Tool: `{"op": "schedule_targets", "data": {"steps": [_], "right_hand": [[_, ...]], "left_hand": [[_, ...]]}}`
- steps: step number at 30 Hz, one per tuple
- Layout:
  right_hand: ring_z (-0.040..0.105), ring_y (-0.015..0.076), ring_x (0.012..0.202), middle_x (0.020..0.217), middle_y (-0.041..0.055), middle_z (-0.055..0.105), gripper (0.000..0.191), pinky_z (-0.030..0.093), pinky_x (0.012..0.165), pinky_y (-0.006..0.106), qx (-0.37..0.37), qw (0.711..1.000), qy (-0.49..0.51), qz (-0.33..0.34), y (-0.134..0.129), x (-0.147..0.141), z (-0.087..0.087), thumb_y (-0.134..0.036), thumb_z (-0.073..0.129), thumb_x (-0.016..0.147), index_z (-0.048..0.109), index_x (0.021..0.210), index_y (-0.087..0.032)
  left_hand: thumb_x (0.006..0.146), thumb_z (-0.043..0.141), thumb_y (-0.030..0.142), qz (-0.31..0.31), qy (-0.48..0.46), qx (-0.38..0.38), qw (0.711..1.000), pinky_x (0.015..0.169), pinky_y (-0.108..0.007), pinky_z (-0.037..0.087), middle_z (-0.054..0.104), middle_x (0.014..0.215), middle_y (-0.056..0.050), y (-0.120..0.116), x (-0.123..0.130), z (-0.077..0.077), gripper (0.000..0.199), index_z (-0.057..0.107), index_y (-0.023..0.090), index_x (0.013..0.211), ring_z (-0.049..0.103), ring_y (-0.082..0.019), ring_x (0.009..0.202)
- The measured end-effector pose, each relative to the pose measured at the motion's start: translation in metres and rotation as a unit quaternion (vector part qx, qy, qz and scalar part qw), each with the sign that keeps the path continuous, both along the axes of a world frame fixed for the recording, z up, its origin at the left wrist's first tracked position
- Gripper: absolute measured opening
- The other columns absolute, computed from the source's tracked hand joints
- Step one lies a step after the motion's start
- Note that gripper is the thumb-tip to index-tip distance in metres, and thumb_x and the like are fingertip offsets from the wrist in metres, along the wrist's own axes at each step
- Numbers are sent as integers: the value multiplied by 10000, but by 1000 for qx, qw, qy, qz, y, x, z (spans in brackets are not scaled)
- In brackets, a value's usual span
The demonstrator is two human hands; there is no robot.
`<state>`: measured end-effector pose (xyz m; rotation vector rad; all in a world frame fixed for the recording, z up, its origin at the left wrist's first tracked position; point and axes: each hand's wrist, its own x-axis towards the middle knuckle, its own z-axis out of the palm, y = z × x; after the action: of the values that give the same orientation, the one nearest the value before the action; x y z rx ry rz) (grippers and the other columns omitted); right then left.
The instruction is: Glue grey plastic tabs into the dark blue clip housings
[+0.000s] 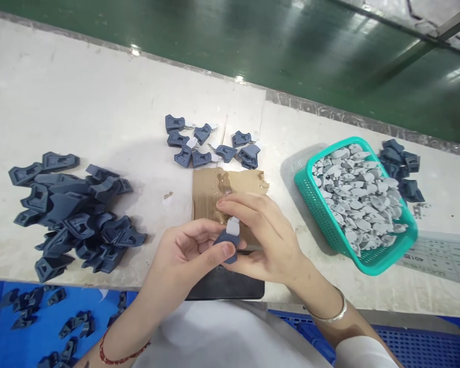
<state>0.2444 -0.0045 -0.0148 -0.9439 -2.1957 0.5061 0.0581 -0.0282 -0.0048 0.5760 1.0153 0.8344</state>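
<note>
Between my two hands is a dark blue-grey plastic part (227, 240) with a light grey plastic piece (233, 226) standing out of its far end. My left hand (189, 250) grips the dark part, thumb pressed on its top. Around its right side curls my right hand (270, 240), with fingers bent over and thumb underneath; its fingertips are partly hidden. Below the hands lies a piece of brown cardboard (207, 197) with a wet-looking brown smear. Just beyond it sit several dark parts with light pieces attached (226, 152).
A heap of dark plastic parts (67, 199) covers the table's left side. To the right stands a green basket (381, 266) of small light grey pieces (360, 199), with more dark parts (400, 163) behind it. A black flat object (230, 286) lies at the near edge, above blue bins (7, 322).
</note>
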Motion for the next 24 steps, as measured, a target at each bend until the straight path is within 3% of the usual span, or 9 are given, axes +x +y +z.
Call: {"op": "schedule_targets", "data": {"steps": [5, 12, 16, 19, 24], "right_hand": [[746, 291, 1058, 1084, 122, 779, 433, 626, 899, 434, 44, 999, -9, -15, -3, 1, 0, -224, 731, 869, 638, 1291, -211], [754, 272, 926, 974, 90, 777, 429, 627, 817, 421, 58, 998, -4, -14, -1, 3, -4, -252, 725, 856, 648, 1278, -229], [752, 283, 1024, 1093, 111, 778, 435, 615, 843, 422, 33, 999, -29, -32, 0, 1, -4, -282, 684, 900, 611, 1324, -220], [730, 308, 1118, 1229, 151, 755, 498, 598, 899, 449, 32, 997, -53, -51, -1, -2, -3, -322, 677, 922, 557, 1388, -193], [736, 286, 1043, 1140, 141, 776, 411, 589, 848, 420, 49, 995, -46, -71, -4, -3, -4, -267, 639, 942, 557, 1336, -184]], "left_hand": [[788, 930, 369, -8, -74, -50, 996, 706, -223, 628, 774, 695, -10, -2, 3, -2, 187, 823, 220, 826, 699, -119, 635], [785, 910, 454, -28, -37, -55, 997, 691, -266, 620, 781, 712, -38, -3, 4, -5, 288, 789, 196, 827, 735, -180, 712], [849, 844, 329, 10, 78, 28, 996, 733, -239, 626, 804, 788, -6, -5, 7, -3, 130, 775, 220, 867, 746, -154, 734], [834, 820, 225, 49, 199, 127, 971, 698, -201, 612, 805, 809, 34, -6, 12, -1, 72, 765, 247, 875, 754, -139, 740], [833, 803, 199, 51, 302, 220, 926, 629, -187, 580, 790, 795, 59, -10, 19, 3, 95, 737, 255, 872, 723, -117, 676]]}}
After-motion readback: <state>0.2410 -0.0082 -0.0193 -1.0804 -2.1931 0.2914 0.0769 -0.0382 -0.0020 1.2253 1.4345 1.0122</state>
